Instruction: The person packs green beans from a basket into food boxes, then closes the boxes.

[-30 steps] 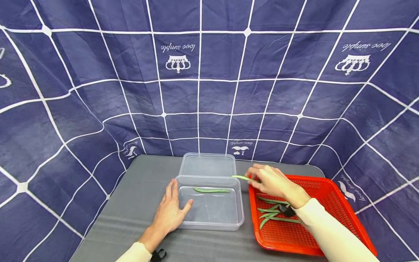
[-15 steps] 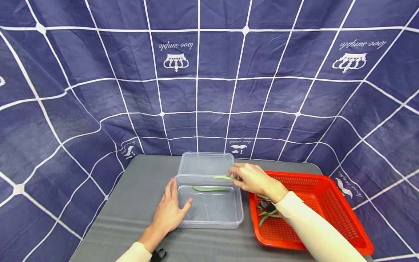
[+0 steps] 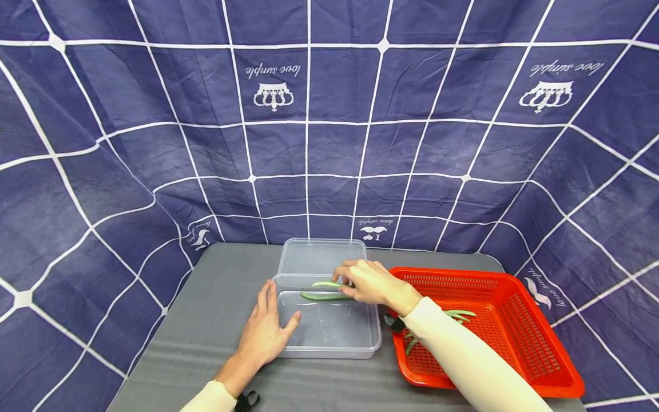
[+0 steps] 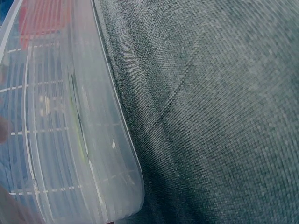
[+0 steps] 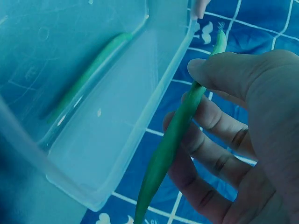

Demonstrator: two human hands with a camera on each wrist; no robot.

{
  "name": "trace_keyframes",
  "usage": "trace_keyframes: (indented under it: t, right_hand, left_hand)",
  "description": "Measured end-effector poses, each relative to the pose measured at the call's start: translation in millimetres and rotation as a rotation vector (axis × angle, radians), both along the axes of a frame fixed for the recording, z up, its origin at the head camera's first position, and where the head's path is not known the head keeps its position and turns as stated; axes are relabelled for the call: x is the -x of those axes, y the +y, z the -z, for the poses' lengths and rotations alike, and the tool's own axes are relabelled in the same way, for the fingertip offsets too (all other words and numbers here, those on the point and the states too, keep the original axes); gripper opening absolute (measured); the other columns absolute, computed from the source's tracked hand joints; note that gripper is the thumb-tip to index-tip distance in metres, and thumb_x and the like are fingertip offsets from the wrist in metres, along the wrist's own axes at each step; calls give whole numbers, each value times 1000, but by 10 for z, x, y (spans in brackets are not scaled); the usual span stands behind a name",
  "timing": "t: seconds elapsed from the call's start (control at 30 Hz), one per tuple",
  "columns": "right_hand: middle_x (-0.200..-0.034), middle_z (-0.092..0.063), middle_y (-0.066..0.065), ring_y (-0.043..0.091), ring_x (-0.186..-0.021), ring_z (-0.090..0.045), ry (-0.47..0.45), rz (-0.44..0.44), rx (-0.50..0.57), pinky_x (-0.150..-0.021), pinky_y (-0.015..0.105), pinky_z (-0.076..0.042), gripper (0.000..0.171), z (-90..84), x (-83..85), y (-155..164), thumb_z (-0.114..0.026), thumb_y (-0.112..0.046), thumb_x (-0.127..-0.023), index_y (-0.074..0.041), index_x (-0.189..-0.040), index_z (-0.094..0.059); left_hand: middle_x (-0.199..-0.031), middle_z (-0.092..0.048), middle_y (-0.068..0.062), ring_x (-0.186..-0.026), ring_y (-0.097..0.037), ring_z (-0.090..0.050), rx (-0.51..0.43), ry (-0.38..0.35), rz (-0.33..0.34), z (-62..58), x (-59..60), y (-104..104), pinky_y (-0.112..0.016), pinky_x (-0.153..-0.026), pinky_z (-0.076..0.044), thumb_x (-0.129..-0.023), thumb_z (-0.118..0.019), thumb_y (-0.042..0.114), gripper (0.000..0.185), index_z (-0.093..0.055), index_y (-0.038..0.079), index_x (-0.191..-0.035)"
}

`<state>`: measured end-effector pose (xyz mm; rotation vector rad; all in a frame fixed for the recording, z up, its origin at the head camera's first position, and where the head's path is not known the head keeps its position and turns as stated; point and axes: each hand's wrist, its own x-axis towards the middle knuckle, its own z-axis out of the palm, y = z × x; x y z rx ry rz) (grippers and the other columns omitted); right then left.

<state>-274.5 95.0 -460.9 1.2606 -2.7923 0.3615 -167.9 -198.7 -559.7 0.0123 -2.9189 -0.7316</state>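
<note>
A green bean point(image 3: 325, 284) is pinched between the thumb and fingers of my right hand point(image 3: 368, 281), over the back part of a clear plastic container point(image 3: 329, 352). In the right wrist view the held bean point(image 5: 163, 149) slants across the fingers, outside the container wall. Another green bean point(image 3: 320, 296) lies inside the container along its back side. My left hand point(image 3: 265, 329) is at the container's left side, fingers extended and thumb over the rim. The left wrist view shows mostly the container's side point(image 4: 110, 154), with blurred fingers at the left edge.
A red perforated basket point(image 3: 546, 343) stands to the right, holding several green beans point(image 3: 460, 313) partly hidden by the right sleeve. Behind the container lies a clear lid point(image 3: 323, 256). A blue checked cloth point(image 3: 329, 149) rises around the grey table point(image 3: 231, 286).
My right hand has carried the bean leftward from above the basket's edge to over the container's back side. My left hand has stayed in place.
</note>
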Motion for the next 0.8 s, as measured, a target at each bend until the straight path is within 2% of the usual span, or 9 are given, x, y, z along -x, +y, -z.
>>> trace_keyframes:
  t: [0.17,0.4,0.8]
  right_hand:
    - [-108,-81,-9,10,-87,-78,-16,-13,-8,-69,39,-63,18,53,9,-123,-87,-26,-106,-29,-123,-86]
    - [-104,-81,-10,8,-84,-76,-11,-36,-16,-69,35,-62,19,145,19,-279,-89,-26,-104,-29,-122,-86]
    - [-98,-78,-10,9,-82,-73,-47,-33,-68,-68,38,-61,21,288,58,-410,-89,-26,-103,-29,-123,-87]
  left_hand:
    - [-192,-22,-21,-159,-56,-56,-3,3,0,-14,-3,1,-68,-118,-58,-109,-74,57,112,-19,-6,-184]
    - [-191,-23,-21,-158,-56,-57,5,4,3,-17,0,-4,-68,-116,-59,-109,-74,58,113,-19,-5,-184]
    - [-192,-21,-22,-156,-59,-57,-4,-6,0,-11,23,9,-71,-116,-58,-110,-75,56,112,-18,-5,-184]
